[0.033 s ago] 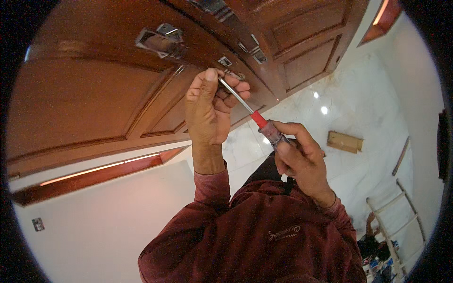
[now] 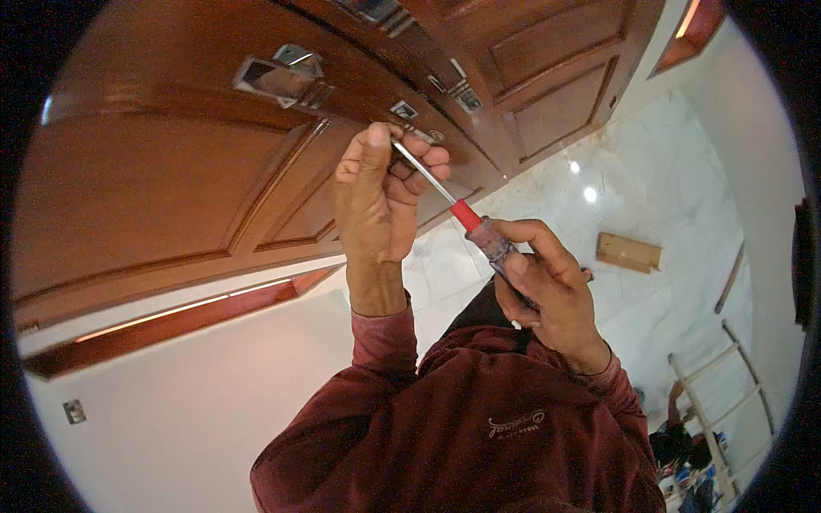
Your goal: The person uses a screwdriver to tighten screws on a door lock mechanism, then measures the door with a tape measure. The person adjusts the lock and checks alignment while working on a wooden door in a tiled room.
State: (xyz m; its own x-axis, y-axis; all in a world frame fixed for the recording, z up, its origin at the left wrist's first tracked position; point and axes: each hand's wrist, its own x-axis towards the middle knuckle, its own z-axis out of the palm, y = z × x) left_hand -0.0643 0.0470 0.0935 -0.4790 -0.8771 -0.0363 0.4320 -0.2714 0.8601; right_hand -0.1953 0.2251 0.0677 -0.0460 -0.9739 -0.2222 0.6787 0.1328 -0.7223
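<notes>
My right hand (image 2: 552,295) is wrapped round the handle of a screwdriver (image 2: 425,171) with a red collar and a bright metal shaft. The shaft slants up and left toward the wooden door (image 2: 171,179). At its tip, the thumb and forefinger of my left hand (image 2: 376,201) are pinched together, with the other fingers curled beside the shaft. Whatever small thing they hold is hidden. Just beyond those fingers, metal lock fittings (image 2: 404,109) sit near the door's edge. A shiny plate-like handle fitting (image 2: 278,79) is farther left on the same door.
A second door leaf (image 2: 556,94) stands at the upper right. A cardboard box (image 2: 629,252) lies on the pale glossy floor (image 2: 667,188). To the lower right are a ladder (image 2: 718,410) and another person (image 2: 676,440) beside scattered items. A wall socket (image 2: 74,411) is at left.
The view has shifted slightly. My right fingers sit a little differently on the screwdriver handle; my left hand keeps its pinch at the tip.
</notes>
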